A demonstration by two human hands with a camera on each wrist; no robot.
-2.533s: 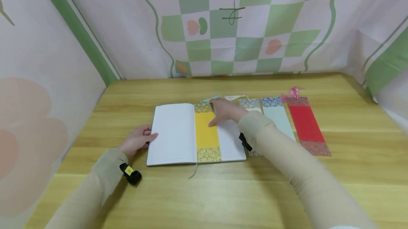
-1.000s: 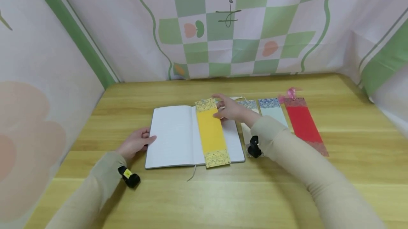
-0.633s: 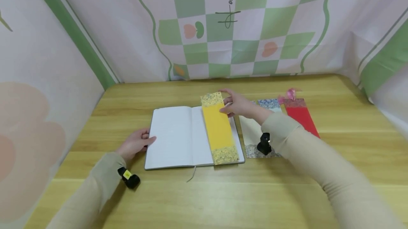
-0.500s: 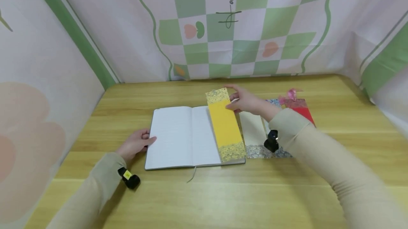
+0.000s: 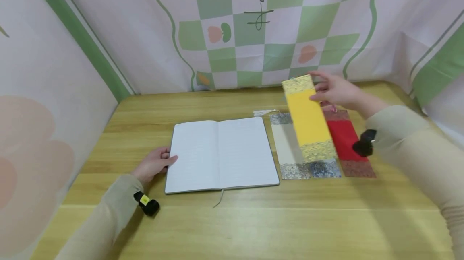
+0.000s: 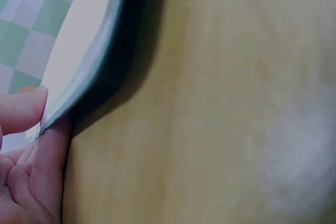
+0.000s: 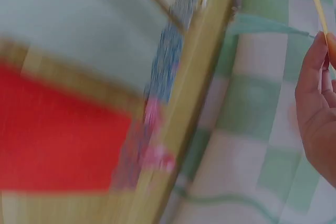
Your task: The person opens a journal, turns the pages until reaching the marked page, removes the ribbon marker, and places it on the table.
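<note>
An open notebook (image 5: 195, 155) with blank-looking pages lies on the table. My left hand (image 5: 154, 163) pinches its left edge; in the left wrist view the thumb (image 6: 23, 111) is on the pages and fingers are beneath the cover. My right hand (image 5: 337, 93) pinches a yellow bookmark (image 5: 308, 117) by its upper right edge, held tilted above the other bookmarks. In the right wrist view a light teal tassel (image 7: 268, 26) hangs near the fingertips. Below it lie a cream bookmark (image 5: 288, 143), a pale blue bookmark (image 5: 326, 169), mostly covered, and a red bookmark (image 5: 346, 139).
A white tassel (image 5: 264, 112) lies behind the cream bookmark, and a pink tassel (image 7: 157, 158) is at the red one's top. The notebook's grey ribbon (image 5: 218, 199) trails onto the wooden table (image 5: 232, 228). A checkered cloth (image 5: 250, 30) hangs behind the table.
My right hand has lifted the yellow bookmark off the notebook's right page and carried it right and up, over the row of bookmarks. The left hand has stayed at the notebook's edge.
</note>
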